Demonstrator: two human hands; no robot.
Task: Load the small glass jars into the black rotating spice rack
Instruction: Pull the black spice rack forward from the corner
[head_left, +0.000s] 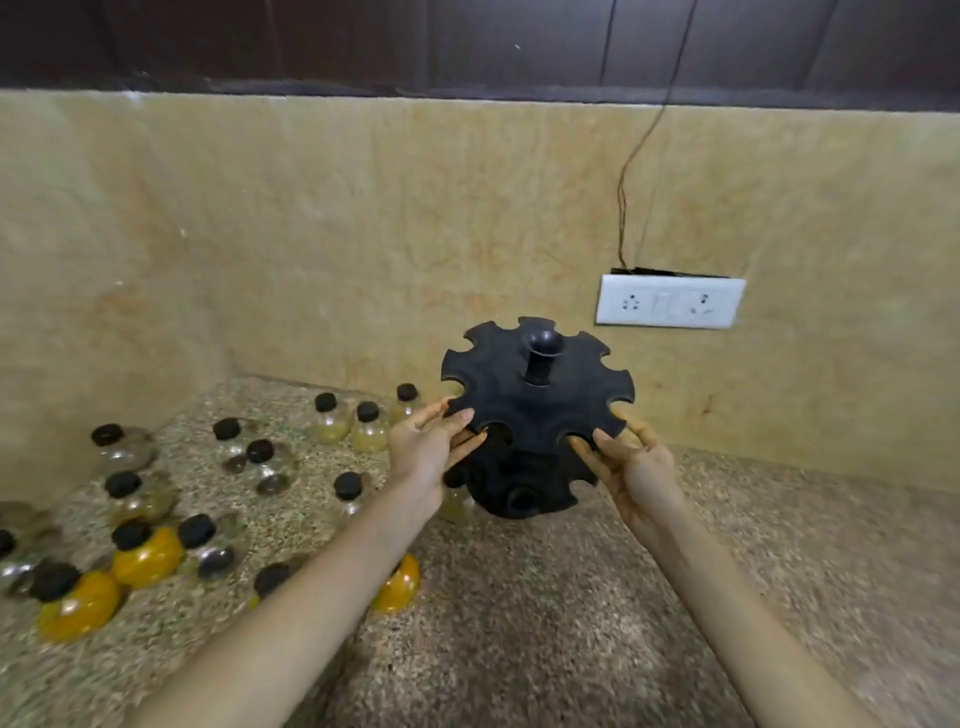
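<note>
The black rotating spice rack (535, 410) stands on the speckled stone counter (571, 623) near the back wall, its notched top disc and centre knob facing me; all the notches I can see are empty. My left hand (426, 452) grips the disc's left edge, thumb on top and fingers under. My right hand (631, 467) grips the right edge the same way. Several small glass jars with black caps stand to the left, some clear (260, 457), some with pale contents (330, 415), some with orange powder (148, 556). One orange jar (400, 584) is partly hidden by my left forearm.
A beige stone backsplash (363, 234) rises behind the counter. A white socket panel (670, 301) sits on it right of the rack, with a thin wire (631, 171) hanging above it. Dark cabinets (467, 41) run along the top.
</note>
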